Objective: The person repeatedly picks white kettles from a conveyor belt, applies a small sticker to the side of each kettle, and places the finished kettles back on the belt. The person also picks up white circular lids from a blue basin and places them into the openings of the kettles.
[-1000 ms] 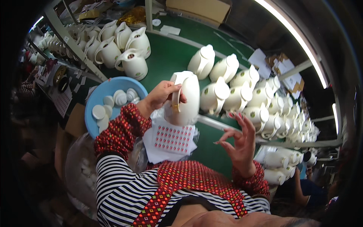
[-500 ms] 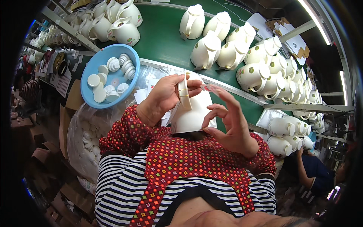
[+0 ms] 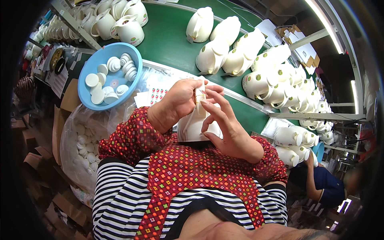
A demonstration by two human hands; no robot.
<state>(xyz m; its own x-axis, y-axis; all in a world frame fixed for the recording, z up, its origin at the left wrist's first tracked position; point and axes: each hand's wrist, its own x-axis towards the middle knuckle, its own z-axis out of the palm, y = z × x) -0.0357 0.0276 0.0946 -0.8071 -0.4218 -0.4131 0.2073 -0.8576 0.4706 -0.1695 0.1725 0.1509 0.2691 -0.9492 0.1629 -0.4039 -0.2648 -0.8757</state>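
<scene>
A cream-white jug [image 3: 191, 130] stands against my lap, its handle [image 3: 199, 109] facing me with a thin tan band around it. My left hand [image 3: 175, 100] is closed around the upper part of the handle. My right hand [image 3: 232, 134] has its fingers apart and curved, the fingertips reaching the handle and the thumb near the jug's lower body. Whether a small sticker is under those fingertips cannot be made out. Just beyond my left wrist lies a white sheet [image 3: 159, 96] of small red-and-green stickers.
At the left, a blue basin [image 3: 83, 86] holds white lids, above a plastic bag [image 3: 68, 138] of similar white parts. Across the green bench [image 3: 166, 32] stand several cream jugs [image 3: 212, 56]. A metal shelf frame [image 3: 320, 116] rises at the right, where another person [image 3: 326, 186] works.
My right hand has moved left and inward, bringing its fingertips to the jug's handle. A small reddish piece seen at its fingertips before no longer shows. The view has shifted slightly.
</scene>
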